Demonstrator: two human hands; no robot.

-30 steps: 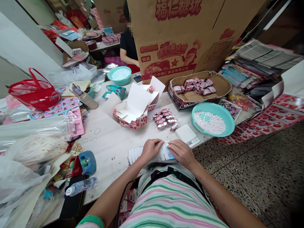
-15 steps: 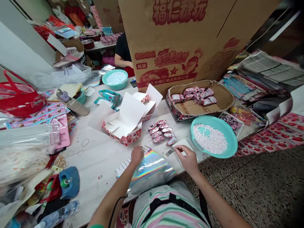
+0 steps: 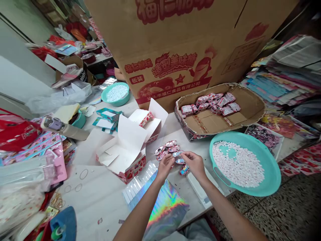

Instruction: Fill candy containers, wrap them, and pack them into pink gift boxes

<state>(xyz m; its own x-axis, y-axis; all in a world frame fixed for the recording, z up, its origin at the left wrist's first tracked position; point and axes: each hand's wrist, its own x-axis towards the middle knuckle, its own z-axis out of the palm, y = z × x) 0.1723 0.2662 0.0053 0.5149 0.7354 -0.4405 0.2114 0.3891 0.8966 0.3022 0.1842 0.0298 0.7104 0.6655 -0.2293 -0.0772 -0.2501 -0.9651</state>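
Observation:
My left hand [image 3: 166,166] and my right hand [image 3: 195,163] meet over a small heap of shiny pink and silver foil-lidded candy cups [image 3: 168,149] on the white table [image 3: 100,194]. Both hands have their fingers pinched around a small clear or foil piece [image 3: 178,158] held between them. A stack of holographic foil bags [image 3: 160,204] lies under my left forearm at the table's near edge. A small white scale [image 3: 200,190] sits just right of the bags, under my right wrist.
A teal basin of white candies [image 3: 244,164] sits at the right edge. A cardboard tray of pink packets [image 3: 218,107] and a big printed carton [image 3: 175,50] stand behind. An open strawberry-print box [image 3: 125,147] lies left. Clutter, a bottle [image 3: 64,129] and another teal bowl [image 3: 115,93] fill the far left.
My hands left the bag stack near the table's edge and reached forward to the candy cups, pinching a small piece between them. The camera leaned forward over the table.

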